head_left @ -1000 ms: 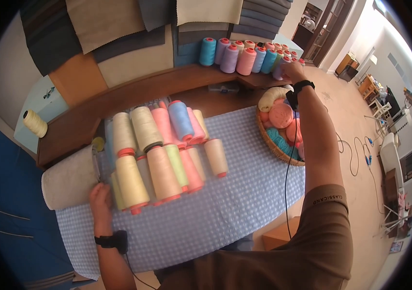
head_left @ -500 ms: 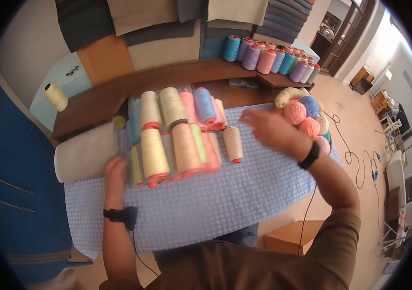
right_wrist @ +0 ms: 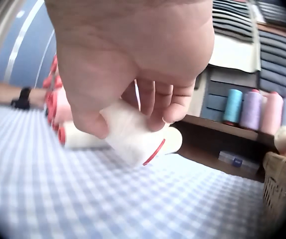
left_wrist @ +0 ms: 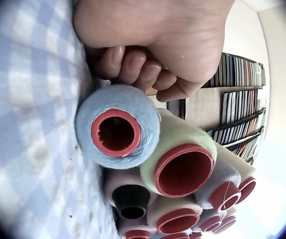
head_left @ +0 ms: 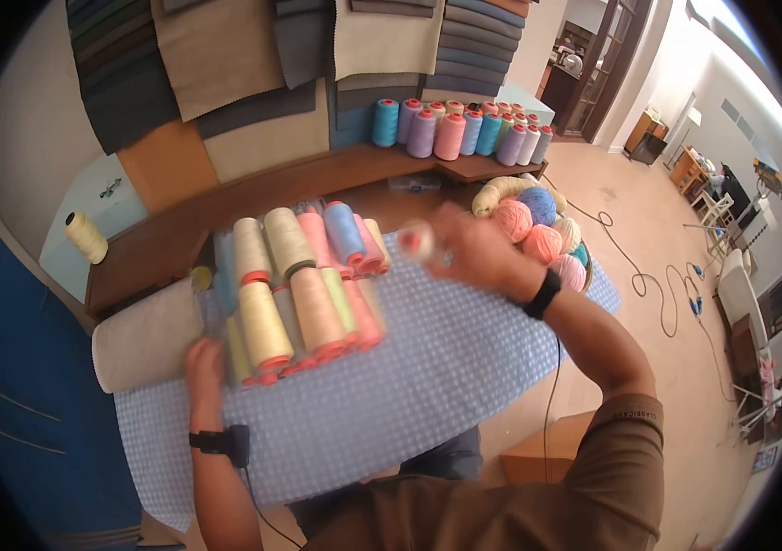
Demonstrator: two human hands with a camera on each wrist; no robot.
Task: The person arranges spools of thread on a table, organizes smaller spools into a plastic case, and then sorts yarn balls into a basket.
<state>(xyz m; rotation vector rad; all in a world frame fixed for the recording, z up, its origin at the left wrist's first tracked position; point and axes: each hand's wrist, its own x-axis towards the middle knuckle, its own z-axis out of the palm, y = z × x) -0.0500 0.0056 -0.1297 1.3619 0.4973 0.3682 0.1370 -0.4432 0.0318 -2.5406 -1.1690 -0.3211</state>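
In the right wrist view my right hand (right_wrist: 148, 59) pinches a pale cream cone of thread (right_wrist: 128, 132) between thumb and fingers. A red rim shows at its lower end. In the head view this hand is blurred, held over the checked cloth between the cone pile and the yarn basket. Close against the left side of the stacked thread cones (head_left: 262, 317) rests my left hand (head_left: 205, 363), its fingers loosely curled. The left wrist view puts those curled fingers just behind a light blue cone (left_wrist: 118, 99); nothing shows held in them.
A blue-and-white checked cloth (head_left: 391, 376) covers the table. Left of the pile lies a pale roll (head_left: 148, 344). A wicker basket (right_wrist: 275, 186) of yarn balls stands at right. Colourful thread spools (head_left: 449, 138) stand upright on the back ledge. A yellow cone (head_left: 86, 239) lies far left.
My right hand has come from the standing spools at back right to the table and picked up the cream cone from the pile's right end. My left hand has stayed beside the pile.
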